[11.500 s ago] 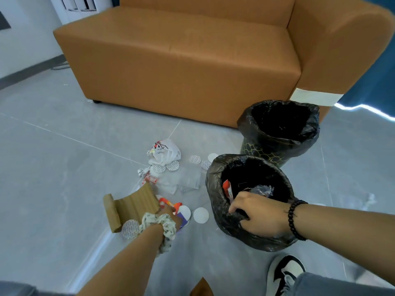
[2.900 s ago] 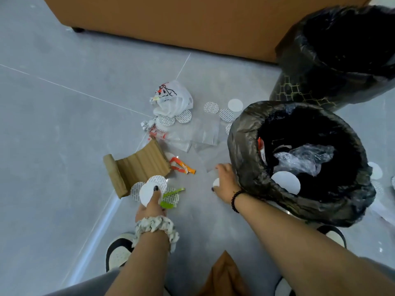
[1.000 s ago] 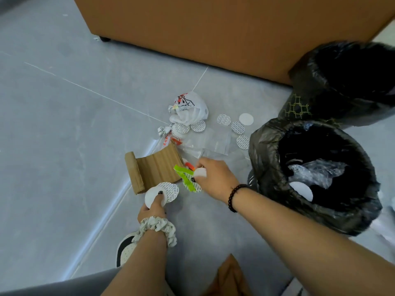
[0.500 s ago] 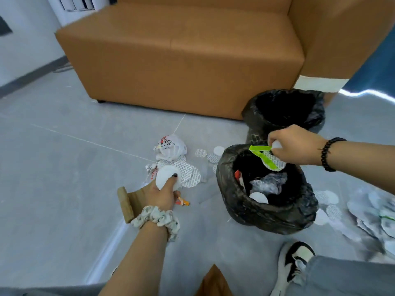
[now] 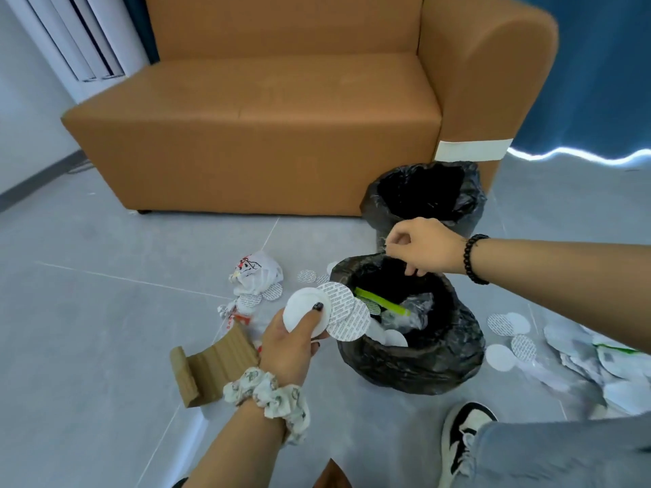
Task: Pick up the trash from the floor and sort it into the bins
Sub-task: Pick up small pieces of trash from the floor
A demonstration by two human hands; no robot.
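The near bin (image 5: 412, 361) holds some trash, the left hand (image 5: 292, 341) grips discs (image 5: 331, 311), the right hand (image 5: 421, 246) hangs loosely curled and empty, and much litter (image 5: 581, 350) remains on the floor

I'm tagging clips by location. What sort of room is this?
Probably a living room or a lounge, staged for a tidying job: a tan sofa stands on a grey tiled floor, blue curtains hang behind it, and two bins lined with black bags stand among scattered trash.
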